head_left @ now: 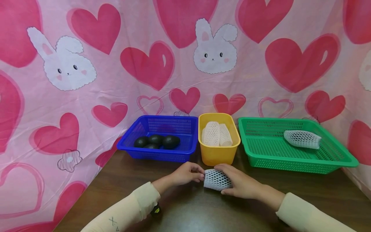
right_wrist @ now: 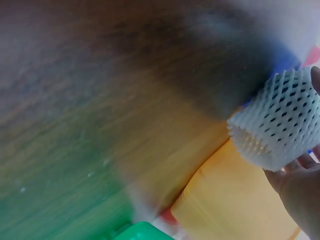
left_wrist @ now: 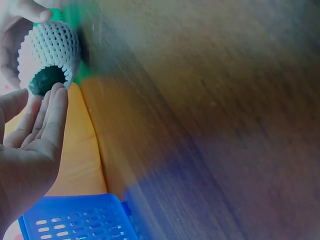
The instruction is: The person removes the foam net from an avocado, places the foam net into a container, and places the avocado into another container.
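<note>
A white foam net sleeve [head_left: 217,179] lies level over the table in front of the yellow bin. My right hand [head_left: 242,182] grips its right end between thumb and fingers. In the left wrist view, a dark green oval fruit [left_wrist: 46,81] shows inside the net's opening. My left hand [head_left: 188,173] is at that opening, its fingers [left_wrist: 52,112] nearly straight and its fingertips at the lower rim beside the fruit. The right wrist view shows the net [right_wrist: 285,120] held by my right hand [right_wrist: 302,192], with its near end hollow.
Behind stand a blue basket [head_left: 162,156] with several dark fruits [head_left: 171,141], a yellow bin [head_left: 218,156] with white nets [head_left: 212,133], and a green basket [head_left: 290,163] holding one netted item [head_left: 302,139] at the right. A pink heart-patterned cloth [head_left: 179,77] hangs behind them.
</note>
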`<state>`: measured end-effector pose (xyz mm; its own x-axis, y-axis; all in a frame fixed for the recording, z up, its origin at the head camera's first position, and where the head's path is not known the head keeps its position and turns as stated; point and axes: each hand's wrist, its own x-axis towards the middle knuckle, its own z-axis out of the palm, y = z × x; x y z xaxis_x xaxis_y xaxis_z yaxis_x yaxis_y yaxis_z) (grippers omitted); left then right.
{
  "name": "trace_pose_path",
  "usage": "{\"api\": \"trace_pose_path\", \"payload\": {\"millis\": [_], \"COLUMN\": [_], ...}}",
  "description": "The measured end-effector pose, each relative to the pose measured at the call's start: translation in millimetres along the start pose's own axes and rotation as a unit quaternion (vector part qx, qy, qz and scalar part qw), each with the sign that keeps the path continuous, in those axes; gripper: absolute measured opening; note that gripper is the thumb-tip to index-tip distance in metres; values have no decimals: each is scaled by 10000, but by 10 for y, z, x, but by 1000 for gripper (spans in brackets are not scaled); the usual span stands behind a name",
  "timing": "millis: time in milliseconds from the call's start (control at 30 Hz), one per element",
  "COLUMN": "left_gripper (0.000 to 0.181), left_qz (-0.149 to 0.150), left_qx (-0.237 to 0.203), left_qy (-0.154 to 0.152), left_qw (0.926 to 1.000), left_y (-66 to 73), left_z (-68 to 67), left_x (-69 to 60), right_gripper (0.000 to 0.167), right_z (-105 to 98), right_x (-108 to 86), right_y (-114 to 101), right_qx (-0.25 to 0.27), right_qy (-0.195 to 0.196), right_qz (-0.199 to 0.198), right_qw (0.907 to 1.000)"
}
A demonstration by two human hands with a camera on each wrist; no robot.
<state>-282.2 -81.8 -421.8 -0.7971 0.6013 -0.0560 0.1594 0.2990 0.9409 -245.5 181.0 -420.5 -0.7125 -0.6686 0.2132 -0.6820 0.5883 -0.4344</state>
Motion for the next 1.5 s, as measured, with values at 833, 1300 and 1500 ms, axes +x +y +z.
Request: {"api": "trace_pose_path", "payload": {"millis": [833, 1300, 1500], "left_gripper": [9, 29, 39], "left_qz": [724, 483, 408], "left_qx": [1322, 614, 379], "left_qy": [689, -74, -535], "left_qw": [9862, 9969, 9970], "left_y": [10, -36, -82], "left_z": [-11, 42, 60], "left_x": [89, 219, 268], "right_gripper": [69, 71, 71], "right_z": [-29, -23, -11], "right_x": [-140, -117, -115], "right_y": [141, 146, 165], "right_qx": [31, 181, 196], "right_qy": [165, 92, 95], "right_qz": [187, 290, 291], "right_qw": [9997, 9994, 9993]}}
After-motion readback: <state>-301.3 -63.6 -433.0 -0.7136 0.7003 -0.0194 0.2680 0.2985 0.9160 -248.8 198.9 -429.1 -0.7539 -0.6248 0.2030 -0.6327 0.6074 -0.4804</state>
